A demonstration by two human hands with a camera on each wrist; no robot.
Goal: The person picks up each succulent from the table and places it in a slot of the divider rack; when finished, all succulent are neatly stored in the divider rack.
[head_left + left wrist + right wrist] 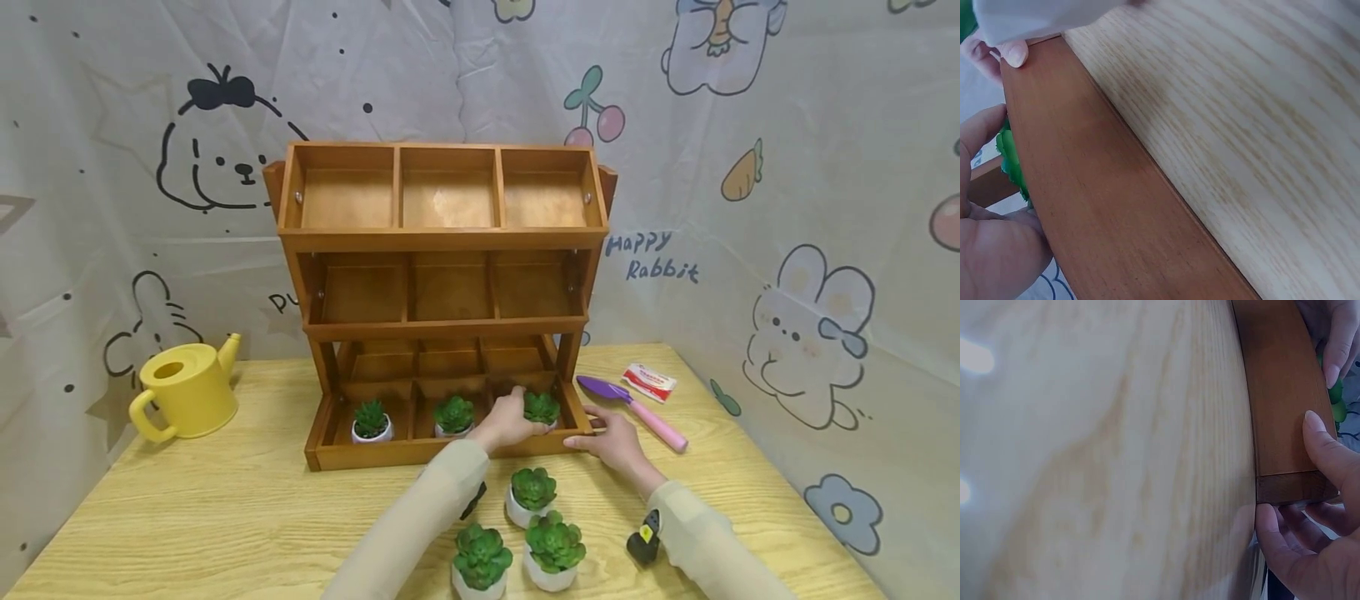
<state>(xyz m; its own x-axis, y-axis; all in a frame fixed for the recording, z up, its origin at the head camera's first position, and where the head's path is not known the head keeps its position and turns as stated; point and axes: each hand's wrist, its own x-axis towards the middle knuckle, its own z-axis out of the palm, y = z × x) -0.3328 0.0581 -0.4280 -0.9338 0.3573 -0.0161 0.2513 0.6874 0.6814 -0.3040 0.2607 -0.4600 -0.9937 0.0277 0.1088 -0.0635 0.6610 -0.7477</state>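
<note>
A three-tier wooden shelf (442, 242) stands on the table, divided into compartments. Down in its bottom right compartment, my left hand (513, 419) holds a small potted succulent (543, 407), whose pot is mostly hidden behind the front board. Thumb and fingers lie on either side of the green leaves in the left wrist view. My right hand (617, 443) grips the front right corner of the bottom tier, thumb on the front board (1285, 406) and fingers against the end. Two more potted succulents, one spiky (371, 421) and one leafy (453, 415), sit in the bottom left and middle compartments.
Three potted succulents, a rear one (532, 492), a right one (553, 546) and a left one (482, 558), stand before the shelf. A purple-and-pink trowel (637, 408) and a red-and-white packet (649, 382) lie right. A yellow watering can (191, 396) stands left.
</note>
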